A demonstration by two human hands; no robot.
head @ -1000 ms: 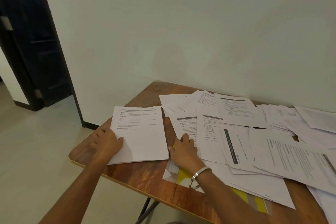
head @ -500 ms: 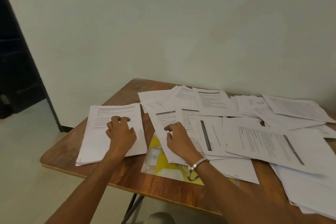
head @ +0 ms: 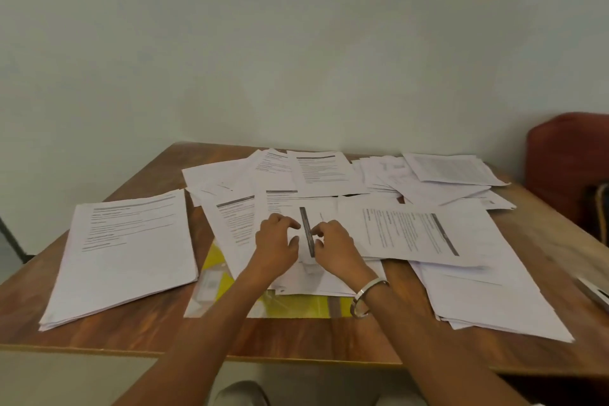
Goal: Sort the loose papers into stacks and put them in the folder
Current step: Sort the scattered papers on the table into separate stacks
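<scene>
A neat stack of printed sheets lies at the table's left. A yellow folder in a clear sleeve sits at the front middle, mostly buried under loose papers that spread over the middle and right. My left hand and my right hand sit close together on a sheet with a dark bar. Both have their fingers curled, and fingertips and thumbs pinch that sheet from either side of the bar. A metal bangle is on my right wrist.
The wooden table stands against a pale wall. A red chair is at the far right. A grey object pokes in at the right edge. More overlapping sheets lie along the back.
My left hand left the stack on the left and moved right to join my right hand on the dark-barred sheet. The view swung right, off the doorway.
</scene>
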